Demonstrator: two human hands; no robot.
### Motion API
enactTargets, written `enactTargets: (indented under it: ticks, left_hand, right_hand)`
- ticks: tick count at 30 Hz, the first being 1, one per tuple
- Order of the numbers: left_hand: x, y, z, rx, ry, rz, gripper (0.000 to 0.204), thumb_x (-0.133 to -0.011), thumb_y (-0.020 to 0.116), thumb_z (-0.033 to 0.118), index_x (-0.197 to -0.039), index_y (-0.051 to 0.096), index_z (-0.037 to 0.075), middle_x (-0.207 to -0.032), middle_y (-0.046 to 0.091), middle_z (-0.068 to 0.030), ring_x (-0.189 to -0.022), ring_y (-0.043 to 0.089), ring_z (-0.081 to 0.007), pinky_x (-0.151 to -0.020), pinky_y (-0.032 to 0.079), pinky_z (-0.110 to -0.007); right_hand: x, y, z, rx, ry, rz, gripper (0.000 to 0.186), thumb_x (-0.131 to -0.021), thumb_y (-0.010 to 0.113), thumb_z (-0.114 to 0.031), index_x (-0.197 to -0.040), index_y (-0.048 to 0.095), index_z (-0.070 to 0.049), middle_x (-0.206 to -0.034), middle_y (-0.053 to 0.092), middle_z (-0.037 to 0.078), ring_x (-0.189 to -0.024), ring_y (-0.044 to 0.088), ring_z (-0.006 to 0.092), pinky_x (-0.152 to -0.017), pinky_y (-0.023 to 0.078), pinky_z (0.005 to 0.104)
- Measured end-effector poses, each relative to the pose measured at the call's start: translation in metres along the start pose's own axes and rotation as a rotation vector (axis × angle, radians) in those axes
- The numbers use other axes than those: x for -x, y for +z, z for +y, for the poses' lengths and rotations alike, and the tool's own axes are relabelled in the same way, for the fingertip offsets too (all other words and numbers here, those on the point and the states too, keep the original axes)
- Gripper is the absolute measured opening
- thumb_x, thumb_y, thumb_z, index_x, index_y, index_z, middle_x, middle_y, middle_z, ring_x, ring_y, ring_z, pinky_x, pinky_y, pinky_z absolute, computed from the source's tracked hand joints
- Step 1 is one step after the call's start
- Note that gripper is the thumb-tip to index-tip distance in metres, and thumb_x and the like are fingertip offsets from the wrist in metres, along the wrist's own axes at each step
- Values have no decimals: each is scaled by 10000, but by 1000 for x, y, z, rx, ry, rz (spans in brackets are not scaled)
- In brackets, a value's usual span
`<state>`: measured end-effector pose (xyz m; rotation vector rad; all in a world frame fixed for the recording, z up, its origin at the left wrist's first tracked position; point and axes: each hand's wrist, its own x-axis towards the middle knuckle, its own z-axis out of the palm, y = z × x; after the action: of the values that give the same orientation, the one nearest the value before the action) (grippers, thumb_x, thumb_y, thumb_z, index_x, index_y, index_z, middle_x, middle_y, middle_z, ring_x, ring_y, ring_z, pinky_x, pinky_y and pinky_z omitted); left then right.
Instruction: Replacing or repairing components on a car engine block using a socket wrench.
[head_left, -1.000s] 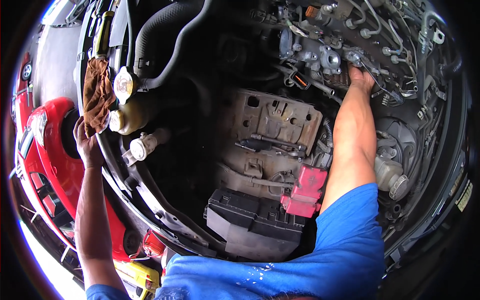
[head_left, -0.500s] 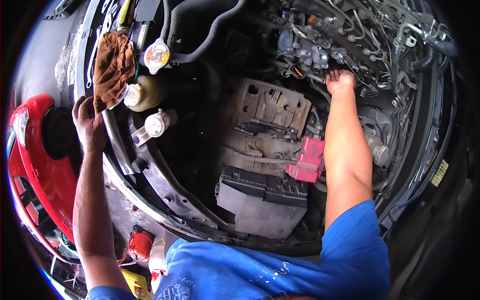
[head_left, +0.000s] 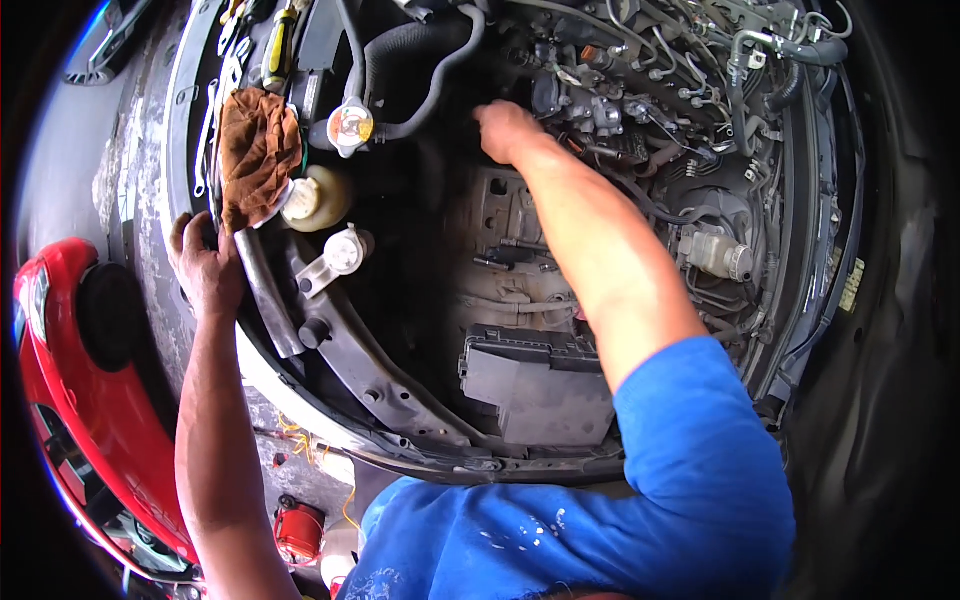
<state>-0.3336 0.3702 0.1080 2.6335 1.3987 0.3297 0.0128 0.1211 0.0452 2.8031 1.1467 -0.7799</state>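
Brown cloth [head_left: 258, 150], crumpled, lying along the pale front edge [head_left: 177, 140] of the engine bay, just beyond the left hand [head_left: 207, 268]: fingers apart, laid on that edge. Silver wrench [head_left: 205, 140] beside the cloth; yellow-and-black screwdriver [head_left: 278, 52] at its far end; cream reservoir [head_left: 322, 198] to its right. Right hand [head_left: 508, 132] stretched over the dark gap near the engine [head_left: 603, 115], fingers curled; cannot tell whether clamped on anything. Nearer, black box [head_left: 545, 385]; outside, far left, red car [head_left: 110, 420].
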Motion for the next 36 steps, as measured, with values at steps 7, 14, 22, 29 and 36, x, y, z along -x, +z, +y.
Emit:
enactTargets:
  ticks: [7, 14, 22, 29, 36]
  left_hand:
    - [1, -2, 1, 44, -28, -31, 481, -871, 646, 432, -1164, 622, 51, -1352, 459, -158, -1268, 422, -326, -1059, 341, -400]
    - [0, -1, 4, 80, -18, -16, 421, -850, 667, 344, -1126, 622, 28, -1330, 466, -173, -1247, 427, -352, -1051, 342, -425]
    - [-5, 8, -12, 28, 66, -46, 479, -896, 602, 410, -1199, 611, 38, -1340, 475, -160, -1215, 458, -356, -1028, 368, -403]
    - [-8, 13, -24, 34, 77, -50, 552, -899, 565, 506, -1243, 600, 76, -1358, 467, -148, -1246, 447, -329, -1049, 339, -425]
    - [-3, 12, -21, 41, 126, -46, 497, -895, 591, 421, -1239, 590, 61, -1358, 474, -143, -1243, 445, -337, -1032, 363, -429]
  right_hand:
    - [-44, 52, 32, -21, -28, 10, 337, -850, 512, -117, -1158, 647, -142, -1289, 564, 153, -1196, 530, 334, -1007, 441, 415]
    - [-26, 45, 23, -261, 82, 262, 258, -807, 581, -164, -1045, 653, -92, -1064, 648, 205, -1033, 611, 366, -890, 490, 455]
    - [74, -18, -54, -851, -218, 571, 148, -791, 612, -147, -800, 612, 1, -824, 634, 229, -835, 644, 402, -695, 512, 455]
    - [247, -50, -209, -357, -1036, -218, 166, -786, 546, -161, -746, 656, -44, -712, 634, 159, -696, 663, 335, -591, 528, 456]
    - [257, -116, -16, -616, -320, 583, 103, -776, 706, -165, -758, 666, -72, -765, 619, 105, -723, 613, 256, -637, 504, 379]
